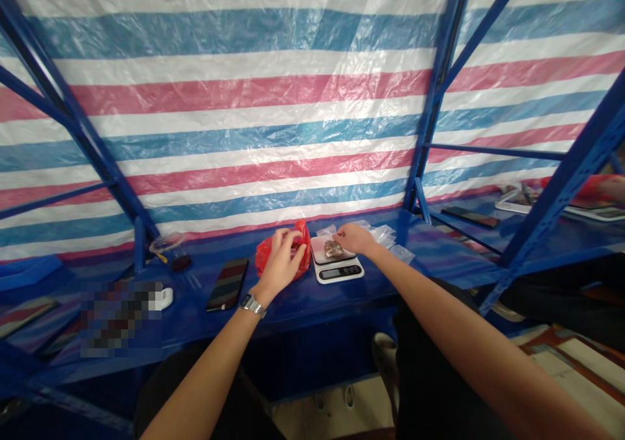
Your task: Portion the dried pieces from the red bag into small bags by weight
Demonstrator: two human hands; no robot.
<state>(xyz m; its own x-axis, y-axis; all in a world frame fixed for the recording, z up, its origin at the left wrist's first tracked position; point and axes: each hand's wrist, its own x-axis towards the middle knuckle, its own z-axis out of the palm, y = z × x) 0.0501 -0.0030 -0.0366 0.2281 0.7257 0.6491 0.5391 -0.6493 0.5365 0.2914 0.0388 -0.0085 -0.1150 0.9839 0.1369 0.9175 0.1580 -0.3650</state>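
My left hand [283, 258], with a metal watch [252, 305] on its wrist, is over a red plastic bag [264, 256]. Its fingers are curved and apart at the bag's mouth, and what lies inside is mostly hidden. To the right is a white digital kitchen scale [340, 278]. On its plate rests a small clear plastic bag [334, 250] with brownish pieces in it, too small to name. My right hand [355, 239] pinches this bag's upper edge with closed fingers.
More clear plastic bags [383, 235] lie behind and right of the scale. A phone [227, 284] rests left on the blue table [293, 303]. Blue metal posts [430, 114] stand on both sides, before a striped plastic sheet [273, 121]. Another person's arm [605, 187] shows far right.
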